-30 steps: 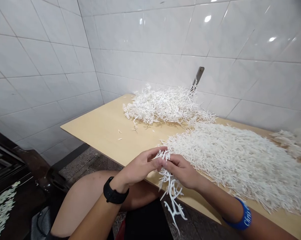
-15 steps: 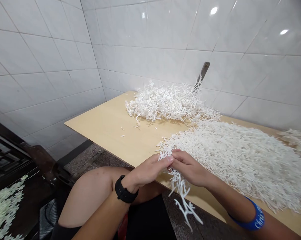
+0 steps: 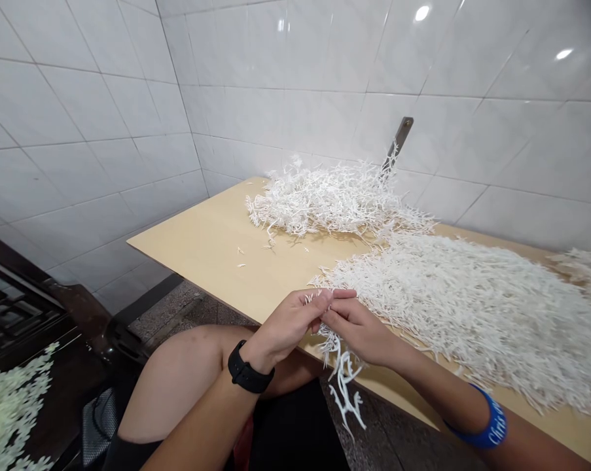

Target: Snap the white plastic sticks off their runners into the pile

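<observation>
a branched white strand (image 3: 343,386) was pinched in the closed fingers (image 3: 332,296) of the left hand (image 3: 289,325) and right hand (image 3: 358,333), hanging off the worktop (image 3: 201,261) edge just beside a heap of like strands (image 3: 472,320).

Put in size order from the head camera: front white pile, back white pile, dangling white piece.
Front white pile, back white pile, dangling white piece; nearness makes the first two unsure.

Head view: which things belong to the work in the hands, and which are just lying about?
In the work: left hand, right hand, the bunch of white branching strands between them, the near strand pile, the far strand pile.
Lying about: metal bracket, pale green sprigs at lower left.
</observation>
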Demonstrator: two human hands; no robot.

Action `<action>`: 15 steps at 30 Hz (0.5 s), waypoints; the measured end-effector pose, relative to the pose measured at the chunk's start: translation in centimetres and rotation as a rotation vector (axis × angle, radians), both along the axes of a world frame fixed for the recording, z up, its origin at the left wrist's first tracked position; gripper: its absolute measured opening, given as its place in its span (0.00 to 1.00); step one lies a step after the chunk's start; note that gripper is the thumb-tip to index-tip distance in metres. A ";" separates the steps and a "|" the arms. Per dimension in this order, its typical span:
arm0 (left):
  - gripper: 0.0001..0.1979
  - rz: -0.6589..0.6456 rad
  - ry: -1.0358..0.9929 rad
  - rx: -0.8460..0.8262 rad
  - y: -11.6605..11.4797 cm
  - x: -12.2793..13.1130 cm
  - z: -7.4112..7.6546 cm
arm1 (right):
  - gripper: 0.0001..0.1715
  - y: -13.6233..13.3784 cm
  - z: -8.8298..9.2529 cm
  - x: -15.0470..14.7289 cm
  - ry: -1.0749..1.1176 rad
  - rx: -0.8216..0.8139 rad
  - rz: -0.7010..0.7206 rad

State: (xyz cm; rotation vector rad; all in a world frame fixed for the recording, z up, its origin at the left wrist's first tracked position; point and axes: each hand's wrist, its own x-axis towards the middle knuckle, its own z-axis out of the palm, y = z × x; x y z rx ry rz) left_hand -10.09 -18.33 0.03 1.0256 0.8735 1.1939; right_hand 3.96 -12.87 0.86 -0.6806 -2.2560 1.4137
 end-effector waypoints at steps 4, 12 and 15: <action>0.20 0.147 -0.051 -0.026 0.3 0.6 -0.3 | 0.26 -0.3 -0.2 -0.2 0.049 0.118 -0.026; 0.13 0.628 -0.095 -0.003 4.0 -3.9 -0.3 | 0.25 -0.8 -1.3 -0.1 0.090 0.068 0.075; 0.11 0.473 0.125 0.027 4.7 -3.7 -1.1 | 0.24 0.4 -1.4 -0.1 0.092 0.021 -0.108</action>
